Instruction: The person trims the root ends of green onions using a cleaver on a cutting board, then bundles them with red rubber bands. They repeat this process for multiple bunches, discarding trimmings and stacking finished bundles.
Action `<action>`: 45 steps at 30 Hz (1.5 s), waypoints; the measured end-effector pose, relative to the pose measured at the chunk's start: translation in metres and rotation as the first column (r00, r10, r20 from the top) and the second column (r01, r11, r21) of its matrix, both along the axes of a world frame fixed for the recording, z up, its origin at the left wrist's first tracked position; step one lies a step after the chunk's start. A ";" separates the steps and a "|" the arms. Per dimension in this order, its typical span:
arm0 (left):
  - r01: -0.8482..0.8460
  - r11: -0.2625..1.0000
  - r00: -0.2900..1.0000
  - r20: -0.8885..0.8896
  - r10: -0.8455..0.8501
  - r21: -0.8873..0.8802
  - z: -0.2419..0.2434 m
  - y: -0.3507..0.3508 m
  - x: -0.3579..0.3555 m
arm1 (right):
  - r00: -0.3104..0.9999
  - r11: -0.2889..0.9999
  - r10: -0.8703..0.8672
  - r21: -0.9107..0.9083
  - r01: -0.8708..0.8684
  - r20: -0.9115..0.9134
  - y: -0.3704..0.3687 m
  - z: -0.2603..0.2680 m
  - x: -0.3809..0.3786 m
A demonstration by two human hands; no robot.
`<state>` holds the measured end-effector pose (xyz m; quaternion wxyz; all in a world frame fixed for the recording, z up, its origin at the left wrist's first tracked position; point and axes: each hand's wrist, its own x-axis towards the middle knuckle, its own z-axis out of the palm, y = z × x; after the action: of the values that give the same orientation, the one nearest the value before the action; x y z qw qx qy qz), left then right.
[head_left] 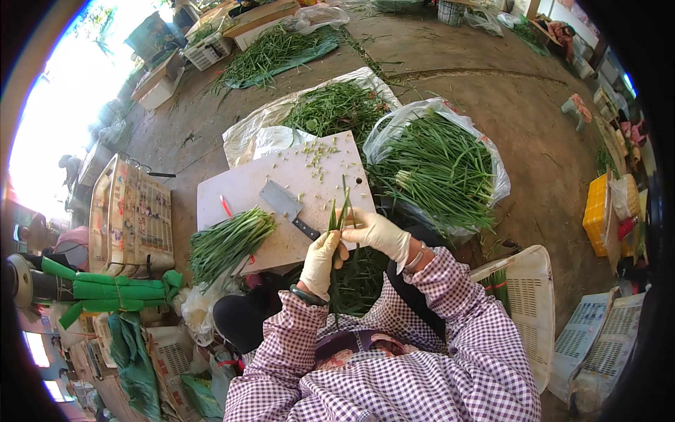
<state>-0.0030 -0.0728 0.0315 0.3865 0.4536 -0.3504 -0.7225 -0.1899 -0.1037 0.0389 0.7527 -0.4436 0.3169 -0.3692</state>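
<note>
My left hand (pixel 319 266), in a pale glove, grips a few green chive stalks (pixel 338 213) upright over the near edge of a white cutting board (pixel 232 184). My gloved right hand (pixel 381 233) pinches the same stalks from the other side. Just beyond my left hand lies a cleaver (pixel 282 198), its black handle pointing towards me. A pile of garlic chives (pixel 227 242) rests on the board's left side, with a red strip (pixel 225 205) behind it. Cut pale stem ends (pixel 319 158) are scattered on the far part. More green leaves (pixel 358 285) show below my hands.
An open clear plastic bag (pixel 501 174) full of chives (pixel 437 163) stands right of the board. Beyond it, loose greens (pixel 337 108) lie on a white sheet (pixel 253 126). Plastic crates stand left (pixel 140 221) and right (pixel 527 316). A green-wrapped roll (pixel 116 290) lies at left.
</note>
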 end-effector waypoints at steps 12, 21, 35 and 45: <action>-0.032 0.999 0.999 -0.005 0.032 0.042 -0.003 0.039 0.037 | 0.926 0.948 -0.315 -0.114 0.297 -0.207 0.004 0.005 0.011; -0.099 0.994 0.995 0.013 0.099 0.044 -0.019 0.052 0.062 | 0.836 0.858 -0.507 -0.037 0.512 -0.209 0.004 0.002 0.004; 0.036 0.857 0.738 0.592 0.325 -0.515 -0.028 0.057 0.050 | 0.956 0.968 -0.249 -0.053 0.244 -0.156 0.021 -0.006 0.018; 0.146 0.904 0.641 0.734 0.224 -0.403 -0.021 0.052 0.049 | 0.990 0.996 -0.087 0.007 0.088 -0.112 0.027 -0.006 0.031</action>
<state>0.0456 -0.0204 0.0103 0.3067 0.6279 -0.6194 -0.3578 -0.1586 -0.0766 0.0324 0.7195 -0.4445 0.3799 -0.3746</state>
